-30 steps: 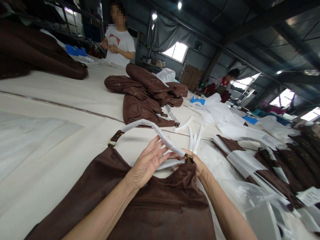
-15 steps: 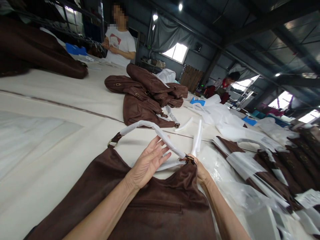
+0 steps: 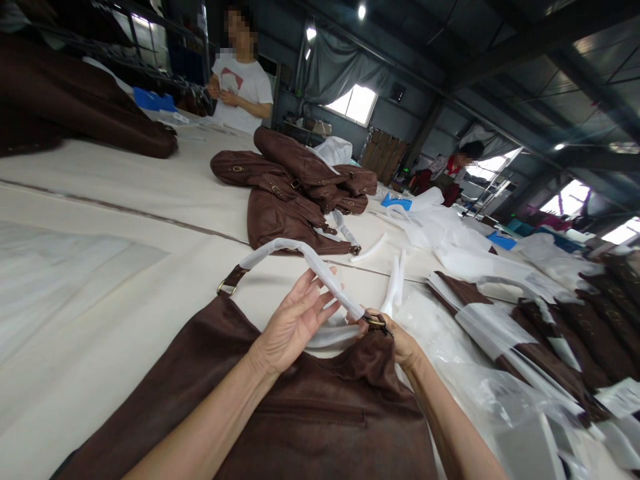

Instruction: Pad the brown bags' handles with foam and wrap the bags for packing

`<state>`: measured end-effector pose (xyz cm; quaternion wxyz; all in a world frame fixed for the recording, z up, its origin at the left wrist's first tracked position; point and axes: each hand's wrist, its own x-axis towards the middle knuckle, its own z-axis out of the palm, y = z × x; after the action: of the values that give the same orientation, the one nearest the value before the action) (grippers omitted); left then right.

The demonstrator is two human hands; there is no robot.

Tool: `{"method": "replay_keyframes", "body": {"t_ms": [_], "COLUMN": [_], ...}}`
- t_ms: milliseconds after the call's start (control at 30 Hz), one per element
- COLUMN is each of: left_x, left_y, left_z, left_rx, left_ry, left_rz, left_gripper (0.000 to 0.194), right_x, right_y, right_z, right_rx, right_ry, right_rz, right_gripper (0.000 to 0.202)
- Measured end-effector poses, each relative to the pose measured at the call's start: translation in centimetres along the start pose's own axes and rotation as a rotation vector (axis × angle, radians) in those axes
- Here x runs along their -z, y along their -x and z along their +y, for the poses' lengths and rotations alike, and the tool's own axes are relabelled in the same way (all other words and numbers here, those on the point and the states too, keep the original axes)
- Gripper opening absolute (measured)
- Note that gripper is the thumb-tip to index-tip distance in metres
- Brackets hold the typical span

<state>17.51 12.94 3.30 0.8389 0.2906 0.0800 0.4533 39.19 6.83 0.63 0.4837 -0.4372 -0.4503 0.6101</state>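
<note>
A dark brown leather handbag (image 3: pixel 310 440) lies in front of me, a zipped slit across its side. Its shoulder strap (image 3: pixel 295 247) arches up, wrapped in white film, with a brass-coloured buckle at each end. My left hand (image 3: pixel 295 323) is open, palm up, fingers stretched out; the fingertips reach under the wrapped strap, and I cannot tell how firmly they touch it. At the strap's right end, my right hand (image 3: pixel 400 343) is closed around the strap by the buckle (image 3: pixel 375 321), its fingers partly hidden behind it. A second white-wrapped strap section (image 3: pixel 333 335) shows below.
Several brown bags (image 3: pixel 285 193) lie heaped across the pale table (image 3: pixel 200 260). White wrapping strips (image 3: pixel 395 283) and clear plastic (image 3: pixel 465 360) lie to the right, near more brown bags (image 3: pixel 595 320). A person in a white T-shirt (image 3: pixel 243 90) stands behind the table; another person (image 3: pixel 453 173) is farther right.
My right hand and the buckle end of the strap have shifted slightly left and down. My left hand has stayed nearly in place, still open.
</note>
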Motion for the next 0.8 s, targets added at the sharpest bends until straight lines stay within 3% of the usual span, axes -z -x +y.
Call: {"method": "replay_keyframes", "body": {"t_ms": [133,333,433,633,800], "left_x": [0.2,0.2,0.1,-0.1,-0.1], "left_y": [-0.1,-0.1,-0.1,-0.1,-0.1], "left_z": [0.0,-0.1,0.0,0.1,-0.1], "left_rx": [-0.008,-0.001,-0.001,-0.016,0.014], "left_ry": [0.008,-0.004,-0.001,0.015,0.002], "left_rz": [-0.023,-0.045,-0.038,-0.048,-0.030], "left_gripper": [0.038,0.041,0.044,0.046,0.044], "right_x": [0.2,0.6,0.3,-0.5,0.1], "right_y": [0.4,0.9,1.1,1.4,1.1], "right_z": [-1.4,-1.9,-1.6,-0.7,-0.3], "right_rx": [0.134,0.085,0.074,-0.138,-0.082], "right_ry": [0.216,0.492,0.439,0.165,0.063], "right_rz": [0.077,0.139,0.171,0.124,0.247], "right_gripper": [0.033,0.030,0.030,0.039,0.051]}}
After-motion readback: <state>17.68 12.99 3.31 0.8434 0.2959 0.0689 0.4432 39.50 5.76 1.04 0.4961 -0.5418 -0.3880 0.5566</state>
